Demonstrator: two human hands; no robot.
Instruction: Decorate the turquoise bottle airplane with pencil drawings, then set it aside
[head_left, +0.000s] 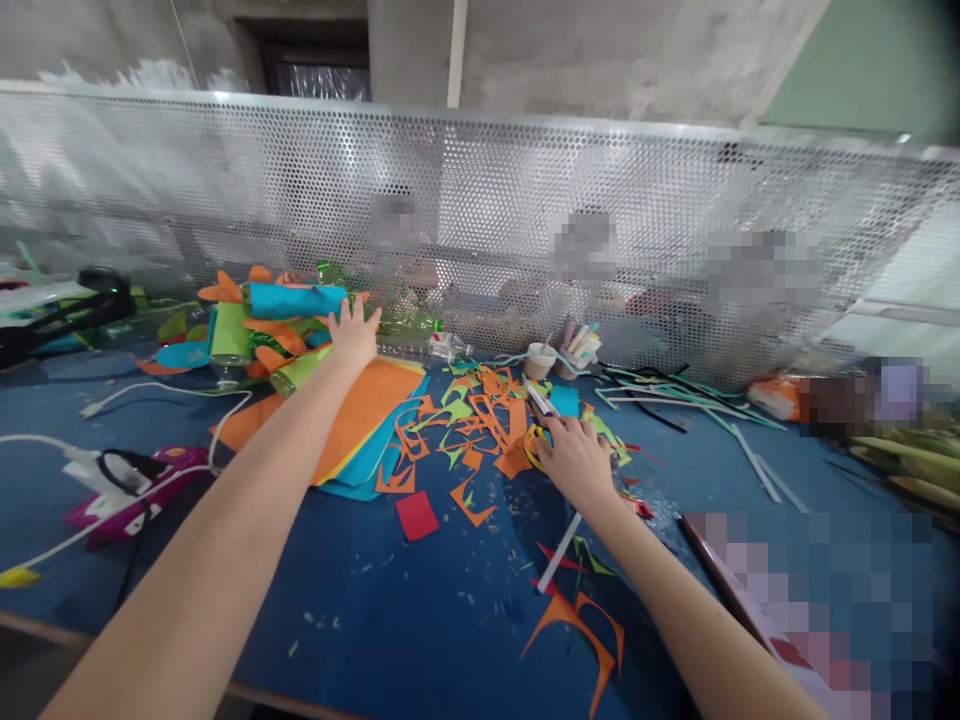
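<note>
My left hand reaches to the back left with its fingers spread, at the end of a rolled blue sheet. Around it is a heap of orange and green felt-like cutouts and plastic bottles. Below my left wrist lies a stack of orange, yellow and blue sheets. My right hand is closed over the yellow handles of a pair of scissors, whose blades point away from me. Orange and green scraps lie to its left, with a red square nearer to me.
A perforated metal screen runs along the back. Cups of markers stand before it, with thin strips to their right. A purple power strip with white cables lies at left. At right is a blurred flat object.
</note>
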